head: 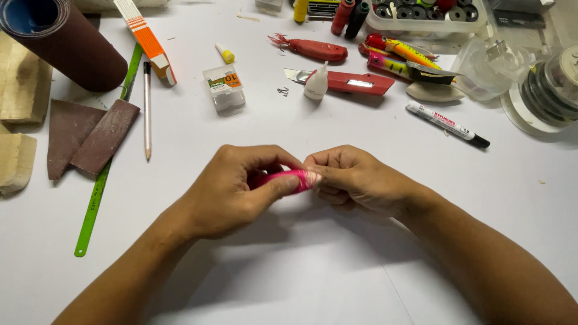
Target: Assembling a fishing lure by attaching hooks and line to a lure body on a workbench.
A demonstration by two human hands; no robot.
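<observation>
While I look down from the head camera, I see my left hand (232, 189) and my right hand (355, 177) meeting in the middle of the frame, low over the white table (289, 277). Both hands are curled tight around a small pink lure body (288, 179). My left thumb and fingers pinch its left part, and my right fingertips pinch its right end, where it looks pale. Most of it is hidden by my fingers.

A bit farther up on the left lie a long green saw blade (90, 210), two brown sandpaper pieces (90, 138) and a pencil (147, 111). On the right lies a white marker pen (448, 125). Above the hands sit a small clear box (224, 89), a white glue bottle (316, 82) and a red box cutter (352, 82). At the top of the frame I see a red fish lure (310, 49), bright painted lures (400, 57) and thread spools (349, 17). A dark sandpaper roll (63, 42) fills the upper left corner.
</observation>
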